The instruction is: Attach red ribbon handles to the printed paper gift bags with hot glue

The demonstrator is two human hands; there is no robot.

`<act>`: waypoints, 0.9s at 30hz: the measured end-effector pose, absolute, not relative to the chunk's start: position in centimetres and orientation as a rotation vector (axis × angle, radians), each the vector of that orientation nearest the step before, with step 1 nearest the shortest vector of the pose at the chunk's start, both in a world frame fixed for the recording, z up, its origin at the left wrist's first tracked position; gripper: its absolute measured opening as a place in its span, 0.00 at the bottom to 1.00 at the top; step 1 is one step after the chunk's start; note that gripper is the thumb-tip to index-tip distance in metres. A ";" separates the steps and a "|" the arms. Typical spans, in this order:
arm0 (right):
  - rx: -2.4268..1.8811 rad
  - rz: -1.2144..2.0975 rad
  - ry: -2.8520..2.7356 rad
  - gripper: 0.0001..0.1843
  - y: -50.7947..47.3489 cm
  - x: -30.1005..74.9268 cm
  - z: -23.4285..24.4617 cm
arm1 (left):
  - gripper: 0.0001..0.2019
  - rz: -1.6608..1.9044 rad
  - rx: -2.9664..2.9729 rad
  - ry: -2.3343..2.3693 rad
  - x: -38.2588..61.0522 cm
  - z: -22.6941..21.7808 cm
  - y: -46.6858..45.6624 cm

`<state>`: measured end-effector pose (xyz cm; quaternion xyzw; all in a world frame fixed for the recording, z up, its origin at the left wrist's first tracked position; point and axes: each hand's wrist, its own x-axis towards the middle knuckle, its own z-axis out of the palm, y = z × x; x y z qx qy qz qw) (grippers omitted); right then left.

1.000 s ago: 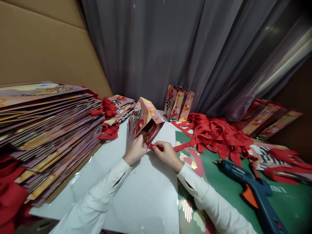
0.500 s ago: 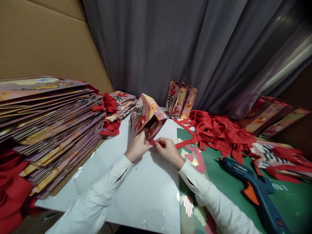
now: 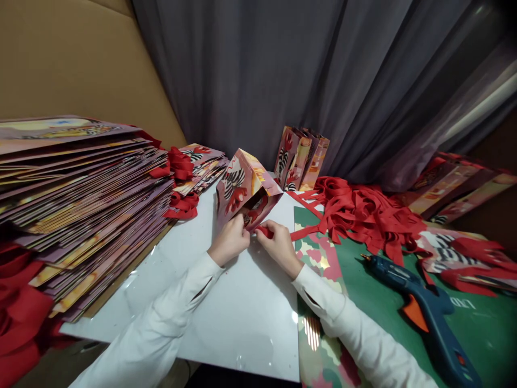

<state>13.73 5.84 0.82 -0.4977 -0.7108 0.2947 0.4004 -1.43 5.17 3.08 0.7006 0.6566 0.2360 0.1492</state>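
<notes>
A small printed paper gift bag [image 3: 242,186] lies tipped on a white board [image 3: 226,302], its open mouth toward me. My left hand [image 3: 229,240] is closed on the bag's rim. My right hand [image 3: 277,243] pinches the end of a red ribbon [image 3: 301,233] right at the bag's mouth. The ribbon trails off to the right, toward a heap of red ribbons [image 3: 363,213]. The two hands almost touch each other.
A tall stack of flat printed bags [image 3: 76,205] fills the left side. Standing bags [image 3: 301,159] lean against a grey curtain. A blue glue gun [image 3: 420,312] lies on a green mat [image 3: 476,323] at the right. More flat bags [image 3: 456,188] lie far right.
Both hands have shifted slightly up and closer to the bag's mouth, the ribbon end with them. The camera view has tilted a little.
</notes>
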 end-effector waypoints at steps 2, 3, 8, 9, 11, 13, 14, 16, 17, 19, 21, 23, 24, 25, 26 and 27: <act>-1.256 0.744 -1.777 0.07 5.8 13.6 0.8 | 0.19 0.681 2.023 1.877 -1.4 3.1 5.1; -1.257 0.742 -1.764 0.07 5.7 13.6 0.7 | 0.22 0.687 2.028 1.871 -1.3 3.1 5.1; -1.203 0.926 -1.616 0.09 5.7 13.1 -0.1 | 0.25 0.698 2.038 1.857 -1.1 3.0 5.0; -1.159 0.997 -1.593 0.09 5.7 13.1 -0.3 | 0.24 0.696 2.035 1.859 -1.1 3.0 5.0; -1.068 1.082 -1.573 0.09 5.6 13.0 -0.5 | 0.23 0.700 2.029 1.862 -1.1 3.0 5.0; -1.040 1.038 -1.588 0.09 5.4 13.0 -0.5 | 0.24 0.715 2.028 1.860 -1.0 3.1 5.0; -1.056 0.978 -1.608 0.08 5.3 13.0 -0.5 | 0.24 0.725 2.030 1.854 -1.0 3.1 5.0; -1.112 0.853 -1.656 0.08 5.1 13.0 -0.4 | 0.25 0.742 2.040 1.833 -1.0 3.0 4.9; -1.138 0.803 -1.676 0.08 4.9 12.9 -0.4 | 0.25 0.747 2.045 1.821 -1.0 3.0 4.9; -1.172 0.745 -1.685 0.07 4.8 12.8 -0.5 | 0.24 0.756 2.053 1.798 -1.0 3.0 4.9; -1.175 0.758 -1.643 0.07 4.8 12.7 -0.6 | 0.24 0.772 2.059 1.784 -0.9 2.9 4.8; -1.144 0.837 -1.578 0.08 4.8 12.6 -0.7 | 0.26 0.792 2.059 1.779 -0.9 2.8 4.8; -1.122 0.885 -1.552 0.08 4.8 12.6 -0.7 | 0.26 0.804 2.055 1.779 -0.9 2.8 4.8; -1.098 0.934 -1.539 0.08 4.9 12.7 -0.7 | 0.26 0.814 2.049 1.779 -0.9 2.7 4.8; -1.076 0.978 -1.538 0.08 4.9 12.7 -0.7 | 0.26 0.824 2.043 1.779 -1.0 2.7 4.8; -1.059 1.010 -1.545 0.08 4.9 12.8 -0.7 | 0.25 0.833 2.038 1.779 -1.0 2.7 4.8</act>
